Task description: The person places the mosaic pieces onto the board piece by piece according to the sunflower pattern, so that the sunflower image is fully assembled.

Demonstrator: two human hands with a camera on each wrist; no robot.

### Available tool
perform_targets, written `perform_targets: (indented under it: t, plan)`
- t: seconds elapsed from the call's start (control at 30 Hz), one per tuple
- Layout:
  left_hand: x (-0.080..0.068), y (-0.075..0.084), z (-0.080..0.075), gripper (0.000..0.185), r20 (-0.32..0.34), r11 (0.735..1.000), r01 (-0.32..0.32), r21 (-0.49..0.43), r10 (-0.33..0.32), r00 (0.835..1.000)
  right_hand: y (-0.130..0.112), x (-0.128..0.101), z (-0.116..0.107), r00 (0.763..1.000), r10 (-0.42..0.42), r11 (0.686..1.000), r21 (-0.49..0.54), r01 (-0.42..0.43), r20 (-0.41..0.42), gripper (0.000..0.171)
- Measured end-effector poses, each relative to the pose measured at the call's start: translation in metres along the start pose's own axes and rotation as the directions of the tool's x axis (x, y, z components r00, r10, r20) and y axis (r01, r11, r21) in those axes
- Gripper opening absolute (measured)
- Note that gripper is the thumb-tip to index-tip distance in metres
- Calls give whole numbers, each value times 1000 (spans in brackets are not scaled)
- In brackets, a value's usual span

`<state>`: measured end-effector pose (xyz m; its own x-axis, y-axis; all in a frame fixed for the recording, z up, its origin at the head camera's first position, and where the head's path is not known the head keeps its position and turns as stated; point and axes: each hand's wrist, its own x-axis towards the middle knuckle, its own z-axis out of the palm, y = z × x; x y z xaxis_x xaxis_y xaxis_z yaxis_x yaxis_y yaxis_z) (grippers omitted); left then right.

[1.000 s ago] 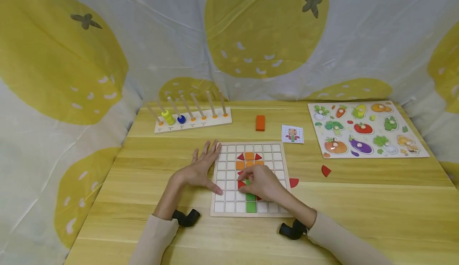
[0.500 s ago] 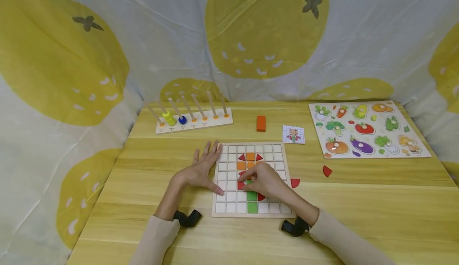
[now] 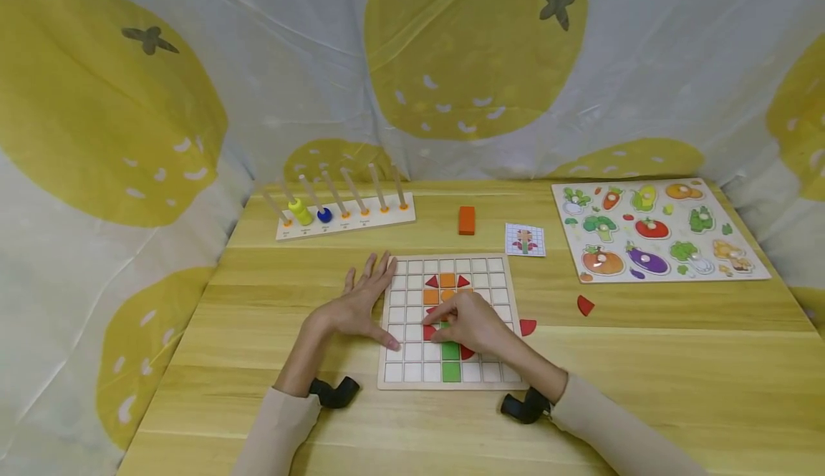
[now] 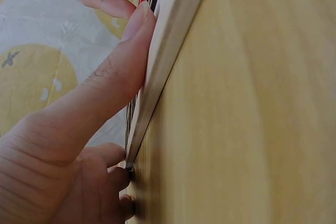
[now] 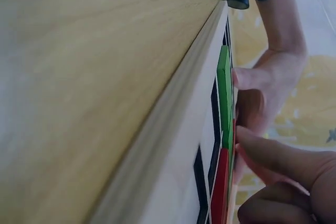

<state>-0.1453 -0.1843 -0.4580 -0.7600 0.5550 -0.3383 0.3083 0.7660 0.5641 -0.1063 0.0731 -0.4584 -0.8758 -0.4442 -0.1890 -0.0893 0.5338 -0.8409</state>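
A wooden grid board (image 3: 399,379) lies in front of me, its edge (image 4: 168,40) close in the left wrist view. It holds orange squares (image 3: 447,280), red triangles (image 3: 432,282) and green squares (image 3: 451,371). My left hand (image 3: 361,310) lies flat with straight fingers at the board's left rim, and its thumb (image 4: 123,56) rests on the grid. My right hand (image 3: 454,322) is curled over the board's middle and pinches a red piece (image 3: 428,333) that sits beside the green column (image 5: 224,93). Its fingertips (image 5: 283,158) touch that piece (image 5: 219,187).
Two loose red quarter pieces (image 3: 528,327) (image 3: 584,306) lie right of the board. Behind it are an orange block (image 3: 467,220), a small pattern card (image 3: 525,240), a peg rack with rings (image 3: 344,211) and a vegetable puzzle (image 3: 657,229). Patterned cloth walls the table.
My right hand's fingers have shifted slightly left over the red piece. The left hand has stayed put on the board's rim.
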Motion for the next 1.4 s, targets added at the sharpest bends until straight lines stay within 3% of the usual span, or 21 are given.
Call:
perform_targets:
  t: [0.2,0.47,0.63,0.87,1.4]
  plan:
    - [0,0,1,148,2,1000,0,-1,0,1000,10,-10,-21,1000,-25,999,40,24,13,17]
    - [0,0,2,148,1,1000,-5,-9,5,1000,42,-43,-80,996,69,997,-13,-70,-52,21]
    - [-1,-1,2,148,5,1000,-7,-15,7,1000,64,-52,-105,996,85,996,-1,-85,-9,22]
    - [0,0,2,147,-1,1000,-12,-16,12,1000,76,-50,-113,993,60,997,47,-65,101,25]
    - [0,0,0,148,1,1000,-7,-13,7,1000,85,-51,-120,988,59,995,68,-69,142,24]
